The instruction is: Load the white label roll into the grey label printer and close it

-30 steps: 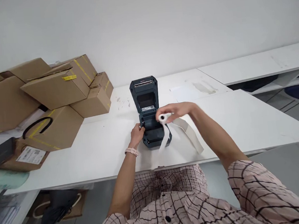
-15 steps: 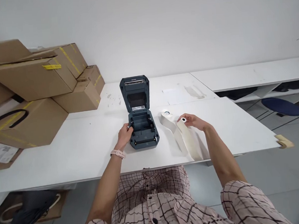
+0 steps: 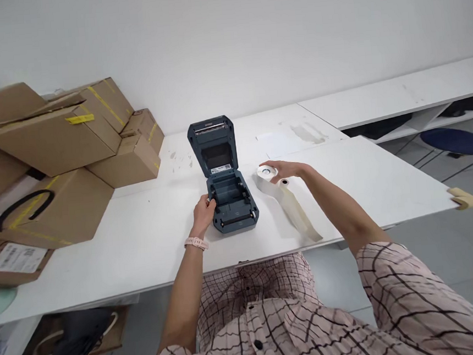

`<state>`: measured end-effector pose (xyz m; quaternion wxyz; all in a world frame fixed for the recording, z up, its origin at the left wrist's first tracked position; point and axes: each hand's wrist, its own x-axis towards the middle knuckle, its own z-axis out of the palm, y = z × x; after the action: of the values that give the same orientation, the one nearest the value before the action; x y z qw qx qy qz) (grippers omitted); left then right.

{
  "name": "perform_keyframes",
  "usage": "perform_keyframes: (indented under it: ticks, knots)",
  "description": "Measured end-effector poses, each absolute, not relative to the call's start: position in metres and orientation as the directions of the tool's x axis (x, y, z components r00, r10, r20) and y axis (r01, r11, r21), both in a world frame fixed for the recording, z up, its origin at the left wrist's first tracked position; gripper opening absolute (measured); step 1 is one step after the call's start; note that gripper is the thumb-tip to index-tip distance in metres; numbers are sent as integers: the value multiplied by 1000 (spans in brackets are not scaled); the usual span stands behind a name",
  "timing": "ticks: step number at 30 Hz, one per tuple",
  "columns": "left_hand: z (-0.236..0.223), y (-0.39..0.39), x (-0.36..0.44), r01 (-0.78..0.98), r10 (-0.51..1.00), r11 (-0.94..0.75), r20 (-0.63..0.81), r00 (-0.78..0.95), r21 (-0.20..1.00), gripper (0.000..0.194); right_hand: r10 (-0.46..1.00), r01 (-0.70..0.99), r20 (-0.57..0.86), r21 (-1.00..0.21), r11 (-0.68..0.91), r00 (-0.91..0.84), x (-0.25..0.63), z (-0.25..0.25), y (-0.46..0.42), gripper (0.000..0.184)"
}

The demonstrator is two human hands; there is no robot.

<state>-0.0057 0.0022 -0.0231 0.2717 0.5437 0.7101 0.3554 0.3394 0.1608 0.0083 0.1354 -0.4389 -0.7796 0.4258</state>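
A dark blue-grey label printer (image 3: pixel 234 206) stands on the white table with its lid raised and its roll bay bare. My left hand (image 3: pixel 204 213) grips the printer's left edge, thumb over the rim. To the right of the printer stands a roll of white labels (image 3: pixel 264 184), its core facing up. My right hand (image 3: pixel 289 169) is closed around the far and right sides of that roll; some fingertips are hidden. Close by is a narrow roll with a dark core (image 3: pixel 285 182), from which a loose cream strip (image 3: pixel 300 216) trails toward the table's front edge.
Cardboard boxes (image 3: pixel 55 138) with yellow tape are piled at the left of the table (image 3: pixel 143 252). A white sheet (image 3: pixel 273 144) lies behind the label roll. A yellowish guard (image 3: pixel 464 197) covers the right front corner. Beyond it stands a blue stool (image 3: pixel 456 140).
My right hand has moved from the narrow dark-cored roll up and left to the white label roll. My left hand stays on the printer. The whole view has tilted slightly.
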Motion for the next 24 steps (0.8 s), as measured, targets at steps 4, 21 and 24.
perform_keyframes:
  ticks: [4, 21, 24]
  knots:
    - [-27, 3, -8, 529, 971, 122, 10, -241, 840, 34, 857, 516, -88, -828, 220, -508, 316, 9, 156, 62]
    - [-27, 2, -4, 523, 976, 116, 1, -218, 844, 33, 533, 568, -199, -324, 756, -822, 163, 87, 107, 67]
    - [-29, 3, -4, 510, 974, 113, 5, -225, 853, 35, 526, 575, -231, -309, 758, -818, 162, 89, 107, 67]
